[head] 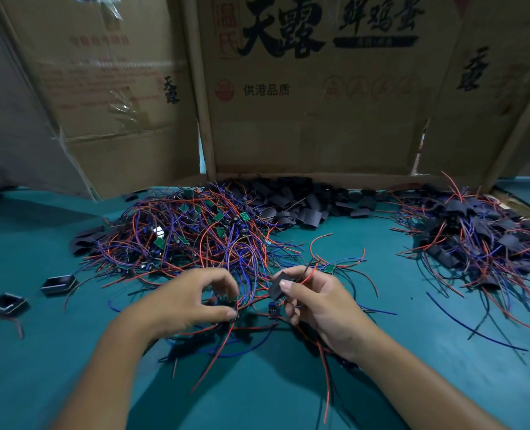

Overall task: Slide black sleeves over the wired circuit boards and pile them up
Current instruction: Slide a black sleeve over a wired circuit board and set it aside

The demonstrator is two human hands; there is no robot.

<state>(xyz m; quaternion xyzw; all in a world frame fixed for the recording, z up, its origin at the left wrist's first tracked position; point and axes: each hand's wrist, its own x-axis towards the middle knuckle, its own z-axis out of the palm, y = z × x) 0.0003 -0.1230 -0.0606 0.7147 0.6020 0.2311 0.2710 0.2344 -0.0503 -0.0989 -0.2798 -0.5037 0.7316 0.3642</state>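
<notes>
Nearest, the right hand (315, 301) is pinching a black sleeve (278, 285) between thumb and fingers, while the left hand (192, 301) is curling its grip onto a small wired board (231, 305) (mostly hidden under the fingertips), so this piece looks not yet sleeved. Farther off on the teal bench (55, 352), the unsleeved tangle (192, 231) is lying mid-left, loose sleeves (298, 203) behind it, and the finished pile (481, 231) is building at right, suggesting roughly half remains.
</notes>
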